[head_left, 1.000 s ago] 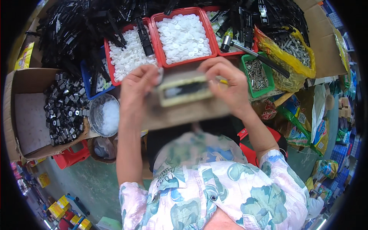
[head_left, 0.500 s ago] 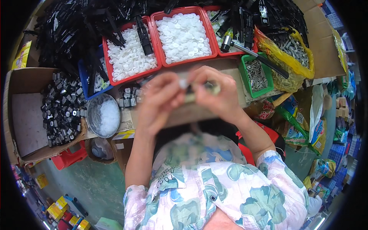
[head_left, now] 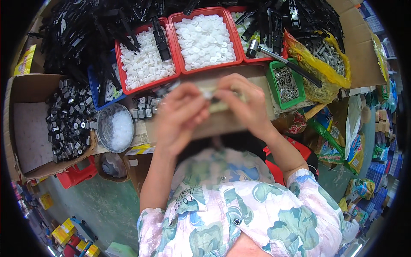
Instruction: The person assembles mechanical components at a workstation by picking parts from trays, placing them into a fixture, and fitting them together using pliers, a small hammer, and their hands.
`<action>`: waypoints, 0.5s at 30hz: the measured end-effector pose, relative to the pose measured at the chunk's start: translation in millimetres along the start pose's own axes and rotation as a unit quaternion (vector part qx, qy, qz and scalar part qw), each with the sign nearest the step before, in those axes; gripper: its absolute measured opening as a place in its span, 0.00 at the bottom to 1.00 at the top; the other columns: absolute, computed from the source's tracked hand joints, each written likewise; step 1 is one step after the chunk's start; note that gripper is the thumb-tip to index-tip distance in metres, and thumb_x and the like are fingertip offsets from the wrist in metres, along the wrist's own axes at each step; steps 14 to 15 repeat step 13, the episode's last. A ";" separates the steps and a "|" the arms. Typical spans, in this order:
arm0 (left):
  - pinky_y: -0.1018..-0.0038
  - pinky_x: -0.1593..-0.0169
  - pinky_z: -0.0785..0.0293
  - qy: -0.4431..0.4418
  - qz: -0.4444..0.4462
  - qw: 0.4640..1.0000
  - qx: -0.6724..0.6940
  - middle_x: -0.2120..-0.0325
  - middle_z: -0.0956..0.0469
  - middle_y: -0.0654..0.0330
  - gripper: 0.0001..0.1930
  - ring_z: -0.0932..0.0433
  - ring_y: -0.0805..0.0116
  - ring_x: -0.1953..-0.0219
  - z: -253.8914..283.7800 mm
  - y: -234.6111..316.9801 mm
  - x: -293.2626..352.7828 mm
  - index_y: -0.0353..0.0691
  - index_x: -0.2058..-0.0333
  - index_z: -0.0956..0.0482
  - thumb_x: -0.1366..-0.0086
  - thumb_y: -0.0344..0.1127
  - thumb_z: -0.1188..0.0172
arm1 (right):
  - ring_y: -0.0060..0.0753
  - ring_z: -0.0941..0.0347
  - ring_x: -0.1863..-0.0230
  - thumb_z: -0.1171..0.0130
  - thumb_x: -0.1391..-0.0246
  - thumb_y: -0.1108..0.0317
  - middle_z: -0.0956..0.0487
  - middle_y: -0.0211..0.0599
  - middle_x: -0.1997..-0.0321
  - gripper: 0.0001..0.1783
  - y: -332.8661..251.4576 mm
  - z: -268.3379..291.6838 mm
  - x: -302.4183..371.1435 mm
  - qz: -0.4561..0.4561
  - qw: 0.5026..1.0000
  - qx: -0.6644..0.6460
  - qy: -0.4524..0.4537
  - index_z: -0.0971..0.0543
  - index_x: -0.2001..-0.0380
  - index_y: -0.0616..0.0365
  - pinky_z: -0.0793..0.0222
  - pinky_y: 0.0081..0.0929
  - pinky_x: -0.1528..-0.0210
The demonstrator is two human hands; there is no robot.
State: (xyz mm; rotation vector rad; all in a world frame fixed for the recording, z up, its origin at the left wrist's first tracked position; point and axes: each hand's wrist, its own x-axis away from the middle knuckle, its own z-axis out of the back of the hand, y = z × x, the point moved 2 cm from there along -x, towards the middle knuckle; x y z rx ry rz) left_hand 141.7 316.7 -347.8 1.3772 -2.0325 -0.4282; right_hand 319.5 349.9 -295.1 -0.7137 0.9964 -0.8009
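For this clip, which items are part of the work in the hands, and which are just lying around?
In hand: left hand and right hand pinching a small pale part over the workbench.
Lying about: red trays of white discs, green bin of screws, hammer, round metal bowl.

There are two hands, a left hand [head_left: 182,118] and a right hand [head_left: 242,103]. Three red trays [head_left: 171,25] sit in a row, and two of them hold white round caps [head_left: 205,40]. There is one blue bin [head_left: 92,81], one green bin [head_left: 274,81], one round metal bowl [head_left: 114,128], one hammer [head_left: 282,60] and one yellow bag [head_left: 325,70].
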 end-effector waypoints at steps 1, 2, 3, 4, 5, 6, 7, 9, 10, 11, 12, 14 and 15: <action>0.84 0.69 0.26 0.000 0.001 1.000 -0.002 0.68 0.19 0.57 0.07 0.22 0.73 0.72 -1.3 -2.1 1.2 0.36 0.58 0.23 0.34 0.25 0.37 | 0.34 0.22 0.68 0.36 0.51 0.81 0.21 0.41 0.66 0.06 -1.2 0.4 2.9 0.000 1.000 -0.001 0.002 0.22 0.69 0.66 0.27 0.28 0.65; 0.83 0.69 0.26 0.002 -0.009 1.000 -0.008 0.67 0.19 0.57 0.09 0.21 0.72 0.72 -2.3 -4.1 2.9 0.36 0.56 0.23 0.35 0.25 0.37 | 0.35 0.21 0.67 0.36 0.50 0.81 0.20 0.41 0.66 0.06 -2.9 0.5 6.6 -0.007 1.000 -0.019 0.001 0.21 0.68 0.66 0.27 0.29 0.65; 0.83 0.69 0.25 0.004 -0.019 1.000 -0.014 0.67 0.19 0.57 0.11 0.21 0.72 0.72 -3.3 -5.6 4.8 0.36 0.54 0.23 0.35 0.24 0.37 | 0.36 0.21 0.67 0.35 0.49 0.81 0.20 0.42 0.66 0.06 -3.5 0.7 8.8 -0.014 0.999 -0.038 0.001 0.20 0.67 0.66 0.27 0.30 0.64; 0.83 0.69 0.25 0.003 -0.018 1.000 -0.015 0.67 0.19 0.57 0.11 0.21 0.72 0.72 -6.2 -6.2 7.1 0.36 0.54 0.23 0.35 0.24 0.37 | 0.36 0.21 0.67 0.35 0.49 0.81 0.20 0.42 0.66 0.06 -1.7 0.4 10.6 -0.014 0.999 -0.037 0.003 0.20 0.67 0.66 0.27 0.30 0.64; 0.83 0.69 0.25 0.002 -0.025 0.998 -0.056 0.66 0.19 0.57 0.13 0.20 0.72 0.71 -10.0 -5.4 10.0 0.35 0.53 0.23 0.36 0.24 0.36 | 0.38 0.20 0.66 0.35 0.49 0.80 0.20 0.42 0.66 0.06 1.6 -1.8 13.1 -0.018 0.998 -0.053 -0.011 0.20 0.66 0.65 0.27 0.30 0.64; 0.82 0.69 0.24 0.001 -0.033 0.995 -0.097 0.66 0.18 0.57 0.14 0.20 0.72 0.70 -12.4 -5.3 12.4 0.34 0.52 0.22 0.36 0.24 0.36 | 0.40 0.20 0.66 0.36 0.49 0.80 0.19 0.42 0.67 0.06 3.2 -2.8 14.8 -0.021 0.997 -0.068 -0.025 0.20 0.66 0.65 0.27 0.31 0.64; 0.82 0.69 0.24 0.001 -0.033 0.995 -0.098 0.66 0.18 0.57 0.14 0.20 0.72 0.70 -10.8 -7.0 14.9 0.34 0.52 0.22 0.36 0.24 0.36 | 0.40 0.20 0.66 0.36 0.49 0.80 0.19 0.42 0.67 0.06 2.2 -2.5 14.8 -0.021 0.997 -0.070 -0.025 0.20 0.66 0.65 0.27 0.31 0.64; 0.81 0.68 0.22 0.029 -0.074 0.980 -0.183 0.65 0.17 0.57 0.17 0.18 0.71 0.70 -5.0 -9.2 18.8 0.33 0.49 0.21 0.37 0.23 0.35 | 0.42 0.20 0.66 0.36 0.48 0.79 0.19 0.43 0.67 0.06 -0.8 -3.0 14.5 -0.012 0.997 -0.061 -0.048 0.20 0.66 0.64 0.26 0.32 0.64; 0.81 0.68 0.22 0.029 -0.074 0.980 -0.183 0.65 0.17 0.57 0.17 0.18 0.71 0.70 -4.8 -9.5 20.2 0.33 0.49 0.21 0.37 0.23 0.35 | 0.42 0.20 0.66 0.36 0.48 0.79 0.19 0.43 0.67 0.06 -1.0 -4.0 14.8 -0.011 0.997 -0.061 -0.049 0.20 0.66 0.64 0.26 0.32 0.64; 0.80 0.67 0.22 0.037 -0.091 0.974 -0.205 0.65 0.17 0.56 0.17 0.18 0.71 0.70 -4.9 -9.2 21.5 0.33 0.49 0.21 0.38 0.24 0.34 | 0.43 0.20 0.66 0.37 0.48 0.79 0.19 0.43 0.67 0.06 -1.0 -5.5 15.0 -0.013 0.997 -0.055 -0.046 0.20 0.65 0.64 0.26 0.33 0.64; 0.80 0.66 0.21 0.044 -0.108 0.967 -0.226 0.65 0.17 0.56 0.17 0.17 0.70 0.70 -5.2 -9.0 22.9 0.32 0.49 0.20 0.38 0.24 0.34 | 0.44 0.20 0.66 0.37 0.47 0.78 0.19 0.44 0.66 0.06 -0.8 -7.6 15.2 -0.014 0.998 -0.049 -0.044 0.20 0.65 0.64 0.26 0.34 0.64; 0.79 0.66 0.20 0.056 -0.126 0.958 -0.251 0.63 0.16 0.55 0.19 0.17 0.70 0.69 -6.4 -9.3 25.3 0.32 0.46 0.22 0.37 0.24 0.35 | 0.44 0.20 0.66 0.37 0.47 0.78 0.19 0.44 0.66 0.06 -1.2 -8.6 15.4 -0.014 0.998 -0.049 -0.046 0.20 0.65 0.64 0.26 0.34 0.64; 0.79 0.66 0.20 0.056 -0.126 0.958 -0.251 0.63 0.16 0.55 0.19 0.17 0.70 0.69 -6.4 -9.3 25.3 0.32 0.46 0.22 0.37 0.24 0.35 | 0.44 0.20 0.66 0.37 0.47 0.78 0.19 0.44 0.66 0.06 -1.2 -8.6 15.4 -0.014 0.998 -0.049 -0.046 0.20 0.65 0.64 0.26 0.34 0.64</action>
